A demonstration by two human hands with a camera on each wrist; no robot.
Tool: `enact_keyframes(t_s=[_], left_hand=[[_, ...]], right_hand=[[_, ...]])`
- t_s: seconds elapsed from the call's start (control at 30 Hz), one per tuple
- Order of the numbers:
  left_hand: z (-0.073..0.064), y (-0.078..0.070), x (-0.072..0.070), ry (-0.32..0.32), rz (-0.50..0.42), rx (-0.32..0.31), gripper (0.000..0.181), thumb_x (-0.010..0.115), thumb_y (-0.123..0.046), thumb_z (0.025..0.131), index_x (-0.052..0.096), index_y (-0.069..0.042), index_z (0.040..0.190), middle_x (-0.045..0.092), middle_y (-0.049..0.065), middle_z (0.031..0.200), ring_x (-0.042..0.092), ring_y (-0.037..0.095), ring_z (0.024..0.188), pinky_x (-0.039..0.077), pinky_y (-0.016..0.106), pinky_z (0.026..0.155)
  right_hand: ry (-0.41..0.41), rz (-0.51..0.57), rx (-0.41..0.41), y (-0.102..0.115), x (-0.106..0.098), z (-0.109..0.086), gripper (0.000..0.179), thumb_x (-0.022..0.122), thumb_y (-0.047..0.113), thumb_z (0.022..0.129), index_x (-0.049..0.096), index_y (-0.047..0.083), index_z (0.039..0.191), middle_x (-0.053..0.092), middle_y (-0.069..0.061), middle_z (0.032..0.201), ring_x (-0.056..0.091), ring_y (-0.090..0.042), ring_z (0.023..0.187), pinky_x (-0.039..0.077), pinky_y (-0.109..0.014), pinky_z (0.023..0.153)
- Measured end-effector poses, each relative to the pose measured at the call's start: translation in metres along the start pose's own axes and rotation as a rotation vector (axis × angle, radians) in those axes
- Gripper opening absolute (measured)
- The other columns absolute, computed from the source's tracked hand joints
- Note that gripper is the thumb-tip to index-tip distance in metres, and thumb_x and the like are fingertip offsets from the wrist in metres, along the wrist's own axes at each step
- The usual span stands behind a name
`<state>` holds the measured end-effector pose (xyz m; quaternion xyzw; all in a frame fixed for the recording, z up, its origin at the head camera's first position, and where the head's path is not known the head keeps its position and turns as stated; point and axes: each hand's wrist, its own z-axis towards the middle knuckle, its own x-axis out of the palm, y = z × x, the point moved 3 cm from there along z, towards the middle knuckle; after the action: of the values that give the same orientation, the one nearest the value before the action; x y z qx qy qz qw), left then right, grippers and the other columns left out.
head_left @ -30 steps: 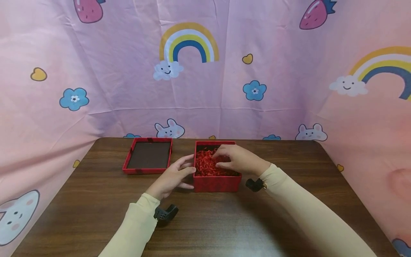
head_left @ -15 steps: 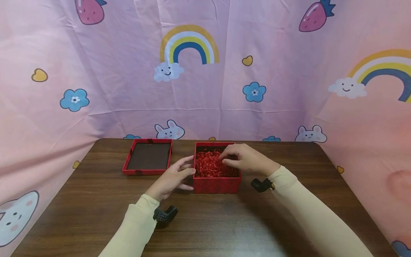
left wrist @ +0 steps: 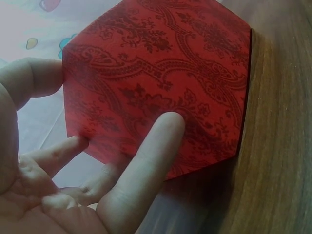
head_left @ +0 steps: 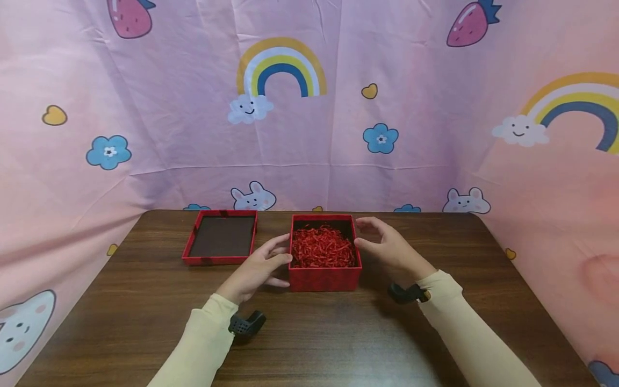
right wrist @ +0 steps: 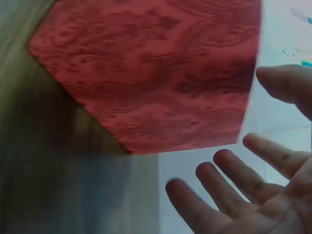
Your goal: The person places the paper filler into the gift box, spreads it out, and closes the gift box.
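Observation:
A red patterned gift box [head_left: 325,279] stands uncovered on the table, with crinkled red shredded paper [head_left: 323,246] filling much of its inside. My left hand [head_left: 258,269] is at the box's left side, fingers spread and thumb near the top edge. In the left wrist view, the fingertips [left wrist: 170,122] rest against the box's paisley wall [left wrist: 161,73]. On the opposite side, my right hand [head_left: 389,247] is held with its thumb right at the right rim. The right wrist view shows its fingers [right wrist: 229,190] spread beside the box wall [right wrist: 161,78], holding nothing.
To the left of the box, its red lid [head_left: 220,259] lies upturned, dark inside facing up. The dark wooden table [head_left: 309,344] ends at the back against a pink printed cloth [head_left: 309,134], which also runs along both sides.
My right hand has withdrawn from the shredded paper, moving right over the rim to the box's right side. My left hand has stayed at the left side.

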<state>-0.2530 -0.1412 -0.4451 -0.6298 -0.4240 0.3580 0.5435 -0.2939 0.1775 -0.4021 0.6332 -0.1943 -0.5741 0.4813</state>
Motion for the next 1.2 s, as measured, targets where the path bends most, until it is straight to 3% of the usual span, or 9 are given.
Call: enact_keyframes(t_s=[0.13, 0.3, 0.43, 0.6, 0.8, 1.2], left_hand=[[0.0, 0.0, 0.0, -0.003, 0.007, -0.003, 0.07, 0.064, -0.025, 0.103, 0.029, -0.021, 0.163, 0.033, 0.024, 0.161, 0.043, 0.046, 0.143, 0.063, 0.052, 0.082], [0.0, 0.0, 0.0, -0.016, 0.009, -0.01, 0.069, 0.065, -0.026, 0.102, 0.031, -0.024, 0.162, 0.035, 0.021, 0.161, 0.046, 0.045, 0.142, 0.064, 0.05, 0.081], [0.001, 0.001, 0.001, -0.019, 0.008, -0.014, 0.068, 0.065, -0.026, 0.102, 0.033, -0.026, 0.161, 0.037, 0.02, 0.16, 0.047, 0.044, 0.141, 0.064, 0.05, 0.082], [0.0, 0.001, 0.001, -0.021, 0.003, -0.008, 0.067, 0.065, -0.025, 0.102, 0.033, -0.025, 0.162, 0.038, 0.021, 0.159, 0.048, 0.044, 0.14, 0.064, 0.051, 0.082], [0.001, 0.0, -0.001, -0.021, -0.009, -0.004, 0.067, 0.065, -0.024, 0.103, 0.033, -0.024, 0.162, 0.038, 0.021, 0.159, 0.047, 0.044, 0.141, 0.064, 0.051, 0.081], [0.003, 0.001, 0.0, -0.028, 0.001, -0.022, 0.067, 0.065, -0.024, 0.102, 0.034, -0.026, 0.161, 0.036, 0.02, 0.16, 0.046, 0.043, 0.141, 0.064, 0.051, 0.082]], right_hand=[[-0.009, 0.122, 0.02, -0.011, 0.006, -0.002, 0.052, 0.071, 0.02, 0.099, 0.052, 0.004, 0.145, 0.055, -0.019, 0.145, 0.052, -0.04, 0.136, 0.045, -0.058, 0.112], [0.02, 0.199, -0.031, -0.018, 0.008, 0.0, 0.057, 0.069, 0.014, 0.1, 0.046, 0.002, 0.15, 0.05, -0.024, 0.15, 0.047, -0.046, 0.139, 0.045, -0.057, 0.112], [0.077, 0.32, -0.004, -0.021, 0.011, -0.001, 0.062, 0.067, 0.013, 0.101, 0.038, 0.005, 0.156, 0.043, -0.026, 0.156, 0.044, -0.046, 0.142, 0.053, -0.051, 0.106], [0.093, 0.444, 0.06, -0.02, 0.015, -0.003, 0.061, 0.065, 0.012, 0.102, 0.037, 0.007, 0.157, 0.04, -0.025, 0.158, 0.051, -0.044, 0.136, 0.06, -0.049, 0.093], [0.065, 0.494, 0.09, -0.022, 0.019, -0.004, 0.06, 0.067, 0.014, 0.101, 0.041, 0.01, 0.155, 0.043, -0.023, 0.156, 0.056, -0.038, 0.131, 0.061, -0.048, 0.09], [0.059, 0.511, 0.085, -0.029, 0.022, -0.006, 0.06, 0.067, 0.018, 0.102, 0.042, 0.011, 0.157, 0.045, -0.021, 0.156, 0.059, -0.037, 0.13, 0.06, -0.05, 0.093]])
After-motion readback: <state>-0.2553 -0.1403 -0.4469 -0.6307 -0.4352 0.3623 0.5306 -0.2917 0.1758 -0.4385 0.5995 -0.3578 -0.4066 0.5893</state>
